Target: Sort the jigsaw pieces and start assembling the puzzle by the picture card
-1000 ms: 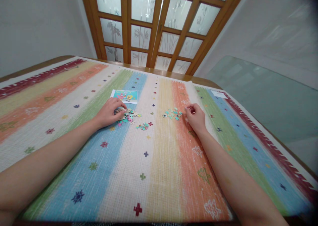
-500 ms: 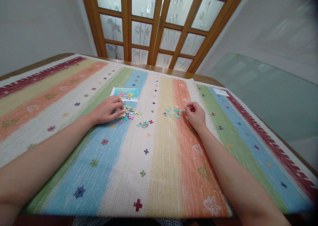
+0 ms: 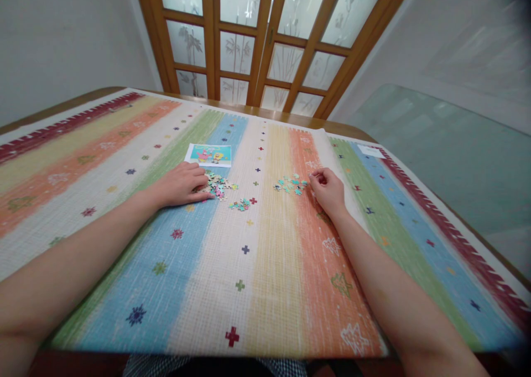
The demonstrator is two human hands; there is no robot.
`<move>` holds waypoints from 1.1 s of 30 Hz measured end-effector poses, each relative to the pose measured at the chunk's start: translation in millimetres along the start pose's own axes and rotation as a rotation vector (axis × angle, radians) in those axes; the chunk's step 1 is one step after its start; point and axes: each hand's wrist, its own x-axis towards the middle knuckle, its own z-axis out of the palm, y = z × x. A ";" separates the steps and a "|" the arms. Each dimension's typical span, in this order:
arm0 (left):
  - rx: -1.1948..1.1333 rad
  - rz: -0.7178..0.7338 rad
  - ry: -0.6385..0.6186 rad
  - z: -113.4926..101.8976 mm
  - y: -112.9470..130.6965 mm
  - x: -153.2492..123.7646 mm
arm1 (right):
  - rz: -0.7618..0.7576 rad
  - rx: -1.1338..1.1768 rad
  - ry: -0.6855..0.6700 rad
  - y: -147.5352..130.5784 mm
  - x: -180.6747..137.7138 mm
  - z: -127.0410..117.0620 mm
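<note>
Jigsaw pcs are heaped in 1 main pile where the blue & white stripes of the cloth meet. 2 smaller groups are set apart: 1 small cluster just to the right & a bit nearer, 1 loose scatter farther right, on the yellow/orange stripes. The pile's left side is partly covered by the L hand: fingers bent, 1 digit laid along the near edge; whether a pc is gripped can't be told. The R hand is held just beside the scatter, fingers curled w/ tips drawn together; whether a pc is pinched can't be seen. A pic card w/ cartoon figs. is laid flat just behind the pile. A white slip is placed far right. The bench is mostly covered by the cloth; beyond it, wood-framed glass doors are seen.
</note>
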 end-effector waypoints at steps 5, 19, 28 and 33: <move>0.023 -0.009 0.016 -1.5 2.8 1.3 | 0.013 -0.006 -0.009 -1.1 -0.3 -0.4; 0.074 0.011 -0.009 -4.9 5.6 1.1 | 0.000 -0.010 -0.007 2.3 0.5 0.0; 0.034 -0.037 -0.003 -1.6 10.9 2.8 | 0.004 -0.016 -0.013 -0.9 0.4 -1.2; 0.046 -0.080 0.061 -1.1 8.9 3.9 | 0.017 -0.021 -0.009 -3.1 -0.5 -1.8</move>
